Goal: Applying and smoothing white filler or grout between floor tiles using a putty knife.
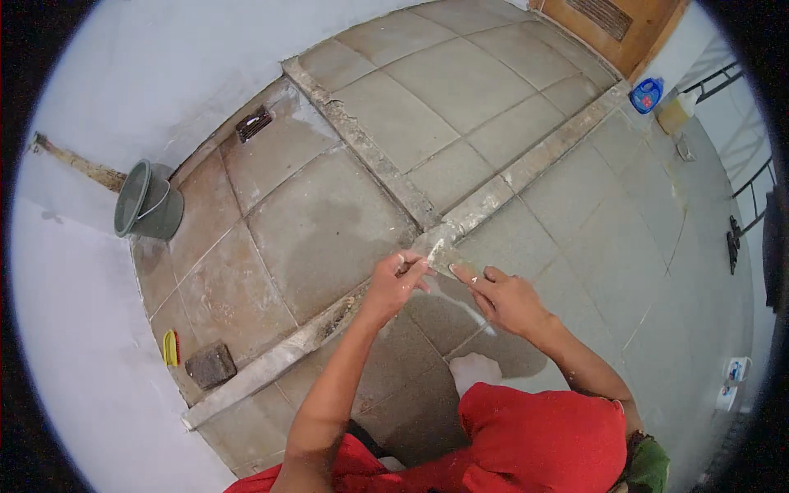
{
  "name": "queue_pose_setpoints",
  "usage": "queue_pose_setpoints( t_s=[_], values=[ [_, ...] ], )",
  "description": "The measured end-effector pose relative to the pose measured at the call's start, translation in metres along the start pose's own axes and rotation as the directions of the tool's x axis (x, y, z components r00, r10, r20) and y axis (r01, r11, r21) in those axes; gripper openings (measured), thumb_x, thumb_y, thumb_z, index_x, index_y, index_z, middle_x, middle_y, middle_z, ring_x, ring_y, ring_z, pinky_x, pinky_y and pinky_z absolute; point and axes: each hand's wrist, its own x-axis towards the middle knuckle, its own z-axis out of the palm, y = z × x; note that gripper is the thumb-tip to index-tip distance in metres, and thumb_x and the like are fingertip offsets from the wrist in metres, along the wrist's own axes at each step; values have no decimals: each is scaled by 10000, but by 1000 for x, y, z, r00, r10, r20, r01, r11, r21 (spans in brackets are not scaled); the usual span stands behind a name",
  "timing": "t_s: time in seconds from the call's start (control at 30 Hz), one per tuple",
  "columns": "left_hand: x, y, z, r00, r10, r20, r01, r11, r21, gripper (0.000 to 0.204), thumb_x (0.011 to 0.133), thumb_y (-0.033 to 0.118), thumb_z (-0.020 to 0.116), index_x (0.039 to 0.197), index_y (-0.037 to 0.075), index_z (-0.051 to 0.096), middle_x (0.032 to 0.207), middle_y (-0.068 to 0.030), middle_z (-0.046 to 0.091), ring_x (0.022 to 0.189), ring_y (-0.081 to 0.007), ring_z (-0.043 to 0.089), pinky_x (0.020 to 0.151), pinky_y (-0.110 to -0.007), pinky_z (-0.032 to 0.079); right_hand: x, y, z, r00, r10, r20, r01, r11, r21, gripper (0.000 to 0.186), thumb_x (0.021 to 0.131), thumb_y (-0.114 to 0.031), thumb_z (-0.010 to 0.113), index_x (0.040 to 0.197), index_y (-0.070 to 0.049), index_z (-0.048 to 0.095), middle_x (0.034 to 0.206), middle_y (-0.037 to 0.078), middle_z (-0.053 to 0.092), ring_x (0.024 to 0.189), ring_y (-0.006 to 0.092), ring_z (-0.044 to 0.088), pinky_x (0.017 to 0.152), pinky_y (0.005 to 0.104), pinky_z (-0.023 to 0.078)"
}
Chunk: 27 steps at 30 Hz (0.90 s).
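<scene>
My right hand [505, 300] grips a flat scraper [444, 259], its pale, smeared blade angled toward my left hand. My left hand [394, 283] has its curled fingertips at the blade's edge, with whitish residue on them. Both hands are above the junction of the worn, pale raised strips [485, 197] that divide the tiled floor [312, 230]. My red-clothed knee and a foot [472, 370] show below.
A grey bucket [148, 201] stands by the left wall, near a floor drain [253, 123]. A yellow brush [171, 347] and dark block [209, 366] lie lower left. A blue bottle [646, 94], yellow jug [675, 113], wooden door [612, 25] and black metal rack [752, 193] are right.
</scene>
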Motion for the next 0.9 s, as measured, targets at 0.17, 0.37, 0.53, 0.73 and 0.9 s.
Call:
queue_pose_setpoints(
  t_s=[0.17, 0.37, 0.53, 0.73, 0.9],
  values=[
    [-3, 2, -6, 1000, -12, -11, 14, 988, 156, 141, 970, 129, 650, 982, -11, 664, 887, -87, 716, 674, -146, 652, 655, -303, 515, -1, 0, 7, 997, -75, -5, 75, 997, -18, 647, 921, -191, 612, 1525, -311, 412, 918, 174, 618, 667, 376, 655, 582, 484, 556],
    [8, 4, -16, 985, 16, -173, -11, 1000, 27, 120, 968, 103, 619, 930, -6, 655, 826, -89, 694, 643, -158, 640, 647, -308, 519, -5, 1, 1, 998, -60, -20, 60, 998, 16, 628, 931, -192, 595, 1524, -295, 417, 904, 182, 614, 663, 377, 649, 581, 483, 553],
    [17, -6, -45, 895, 135, -426, 22, 938, 345, 142, 964, 122, 607, 992, -13, 639, 866, -124, 692, 778, -248, 672, 745, -389, 536, -9, 9, -1, 1000, -17, -26, 18, 998, 53, 597, 939, -168, 578, 1513, -256, 439, 904, 185, 617, 710, 384, 655, 625, 488, 553],
    [18, -34, -46, 851, 390, -351, 10, 657, 754, 312, 925, 97, 618, 1206, -13, 540, 1180, -281, 582, 1134, -443, 563, 1008, -485, 438, -13, 38, 20, 993, 74, -92, -60, 988, 146, 457, 964, -141, 566, 1419, -188, 560, 823, 194, 598, 711, 390, 621, 677, 494, 509],
    [11, -75, -5, 867, 468, -173, -140, 561, 816, 338, 875, 86, 635, 1194, -2, 568, 1322, -319, 480, 1261, -513, 437, 1109, -523, 360, 2, 62, 29, 973, 226, -54, -221, 972, 75, 446, 953, -108, 549, 1398, -136, 563, 885, 235, 639, 788, 416, 647, 725, 506, 515]
  ],
)
